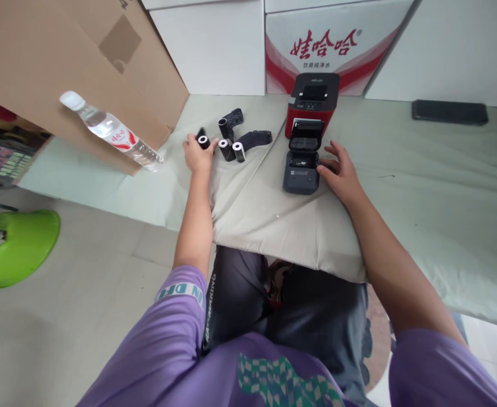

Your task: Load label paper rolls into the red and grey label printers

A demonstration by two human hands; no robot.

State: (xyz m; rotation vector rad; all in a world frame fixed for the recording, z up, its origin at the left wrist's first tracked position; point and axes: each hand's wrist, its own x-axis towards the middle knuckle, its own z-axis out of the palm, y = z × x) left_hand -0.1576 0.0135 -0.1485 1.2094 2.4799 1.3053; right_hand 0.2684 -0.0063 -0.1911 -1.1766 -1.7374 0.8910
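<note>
Green plastic item, on floor at far left. Water bottle, lying tilted against brown cardboard box. Left hand, fingers curled around a small black roll on the pale cushion. More black rolls just beside it, with loose black strips. Dark grey printer, lid raised, on the cushion in front of a red printer. Right hand, loose and holding nothing, fingers resting against the grey printer's side. Black phone, well apart at right
</note>
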